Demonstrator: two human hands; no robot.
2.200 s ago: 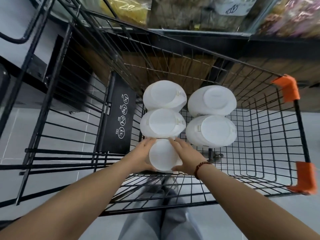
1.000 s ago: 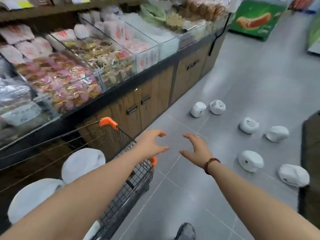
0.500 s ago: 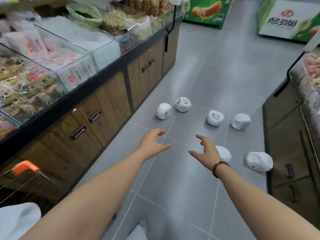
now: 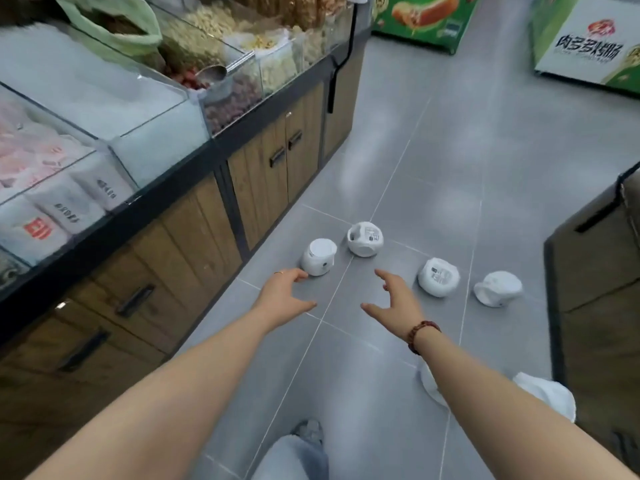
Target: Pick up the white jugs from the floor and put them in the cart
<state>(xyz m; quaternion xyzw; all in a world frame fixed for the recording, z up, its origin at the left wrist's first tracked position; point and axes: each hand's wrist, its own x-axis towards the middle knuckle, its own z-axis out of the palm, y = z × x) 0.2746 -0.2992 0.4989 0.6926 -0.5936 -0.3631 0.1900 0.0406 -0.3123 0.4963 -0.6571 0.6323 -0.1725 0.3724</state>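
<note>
Step, as judged: reaching for a pickup. Left hand (image 4: 284, 296), right hand (image 4: 394, 303): empty, fingers spread, lightly curved. White jugs (image 4: 438, 277): four on the floor (image 4: 450, 150) ahead, nearest jug (image 4: 318, 261) just beyond the left hand; two beside the right forearm. Next: stoop, grasp two-handed. Cart: unseen. Counter bins (image 4: 239, 98): loose dried foods.
</note>
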